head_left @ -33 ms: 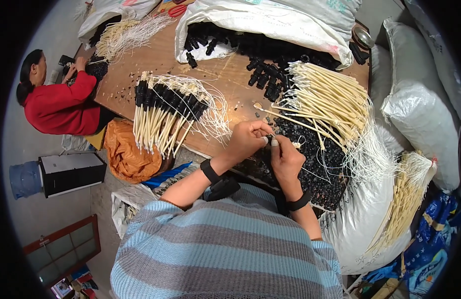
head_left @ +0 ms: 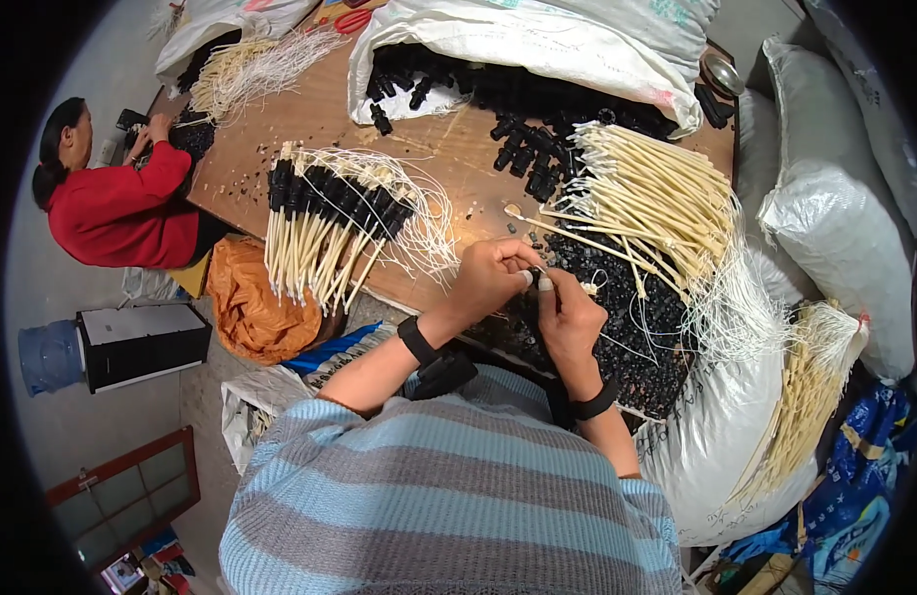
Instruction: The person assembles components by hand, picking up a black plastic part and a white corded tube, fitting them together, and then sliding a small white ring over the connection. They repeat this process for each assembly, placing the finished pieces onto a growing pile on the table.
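Note:
My left hand (head_left: 486, 283) and my right hand (head_left: 571, 315) meet at the table's near edge, fingertips almost touching. Between them they pinch a small black piece (head_left: 536, 275), mostly hidden by the fingers. White coverings show on some fingertips. Just right of my hands spreads a pile of small black parts (head_left: 632, 347), with a thin white cord lying over it. Beyond that pile lies a bundle of cream-coloured tubes (head_left: 657, 198) with white cords trailing off its right side. To the left rests a group of similar tubes with black sockets (head_left: 335, 198) and loose white cords.
A white sack (head_left: 518, 40) spills black sockets (head_left: 526, 149) at the table's far side. A co-worker in a red top (head_left: 131, 213) works at the far left. Full white sacks (head_left: 825, 188) stand at right. An orange bag (head_left: 255, 307) sits below the table's left edge.

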A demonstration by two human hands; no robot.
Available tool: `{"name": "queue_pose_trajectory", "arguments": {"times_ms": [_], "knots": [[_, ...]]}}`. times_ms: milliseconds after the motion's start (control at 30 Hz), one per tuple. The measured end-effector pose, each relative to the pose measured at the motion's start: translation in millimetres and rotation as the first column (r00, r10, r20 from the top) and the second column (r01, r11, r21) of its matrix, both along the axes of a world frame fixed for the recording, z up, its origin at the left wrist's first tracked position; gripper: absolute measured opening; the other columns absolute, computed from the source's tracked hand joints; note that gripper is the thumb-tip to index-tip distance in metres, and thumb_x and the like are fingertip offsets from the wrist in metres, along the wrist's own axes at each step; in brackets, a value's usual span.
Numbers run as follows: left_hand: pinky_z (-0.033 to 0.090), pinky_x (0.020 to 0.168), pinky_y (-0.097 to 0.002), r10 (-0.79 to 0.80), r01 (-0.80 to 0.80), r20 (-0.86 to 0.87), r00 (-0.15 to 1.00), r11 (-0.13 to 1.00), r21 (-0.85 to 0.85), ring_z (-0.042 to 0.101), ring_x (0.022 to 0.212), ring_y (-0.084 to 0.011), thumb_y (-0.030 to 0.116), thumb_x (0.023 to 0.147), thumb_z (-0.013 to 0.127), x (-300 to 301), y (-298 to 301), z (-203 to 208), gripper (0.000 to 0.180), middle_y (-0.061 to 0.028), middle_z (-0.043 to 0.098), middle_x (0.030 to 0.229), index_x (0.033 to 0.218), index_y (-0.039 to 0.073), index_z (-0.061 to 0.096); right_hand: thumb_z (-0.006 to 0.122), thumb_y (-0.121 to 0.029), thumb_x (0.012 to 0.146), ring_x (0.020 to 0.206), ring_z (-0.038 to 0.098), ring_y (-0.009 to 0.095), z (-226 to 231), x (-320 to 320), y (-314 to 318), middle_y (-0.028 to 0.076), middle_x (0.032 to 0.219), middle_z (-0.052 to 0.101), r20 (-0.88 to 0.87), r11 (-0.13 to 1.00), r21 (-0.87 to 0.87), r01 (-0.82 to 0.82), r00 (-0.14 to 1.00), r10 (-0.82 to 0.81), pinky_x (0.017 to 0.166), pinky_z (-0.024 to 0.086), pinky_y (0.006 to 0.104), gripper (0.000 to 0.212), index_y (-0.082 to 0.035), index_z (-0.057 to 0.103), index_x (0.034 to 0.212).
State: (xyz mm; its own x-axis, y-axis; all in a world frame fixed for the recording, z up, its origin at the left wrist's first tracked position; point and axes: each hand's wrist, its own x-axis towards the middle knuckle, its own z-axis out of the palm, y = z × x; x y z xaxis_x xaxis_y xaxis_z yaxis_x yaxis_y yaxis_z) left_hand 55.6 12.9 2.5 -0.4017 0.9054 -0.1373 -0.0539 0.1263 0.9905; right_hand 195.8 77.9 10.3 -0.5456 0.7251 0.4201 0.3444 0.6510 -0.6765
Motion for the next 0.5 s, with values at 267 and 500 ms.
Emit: {"name": "queue_pose_trajectory", "arguments": {"times_ms": [267, 500], "knots": [[0.047, 0.062, -0.0237, 0.189, -0.040, -0.511, 0.839, 0.957, 0.288, 0.062, 0.072, -0.0131, -0.005, 0.067, 0.064, -15.9, 4.9, 5.0, 0.023, -0.0035, 0.066, 0.087, 0.088, 0.003, 0.068, 0.065, -0.003, 0.085, 0.051, 0.044, 0.005, 8.2, 9.0, 5.4, -0.004, 0.067, 0.058, -0.190, 0.738, -0.639, -0.218, 0.974, 0.124, 0.050, 0.036, 0.0189, 0.016, -0.004, 0.066, 0.101], [0.053, 0.074, -0.0369, -0.206, 0.359, -0.678, 0.706, 0.929, 0.091, 0.066, 0.085, -0.0316, -0.002, 0.063, 0.067, -17.2, 0.1, 17.7, 0.046, -0.0123, 0.068, 0.097, 0.109, 0.007, 0.064, 0.061, -0.006, 0.090, 0.050, 0.037, -0.001, 24.1, 23.2, 24.0, -0.008, 0.068, 0.055, -0.548, 0.214, -0.831, -0.514, 0.821, -0.158, 0.047, 0.026, 0.0155, 0.017, -0.001, 0.066, 0.105]]}}
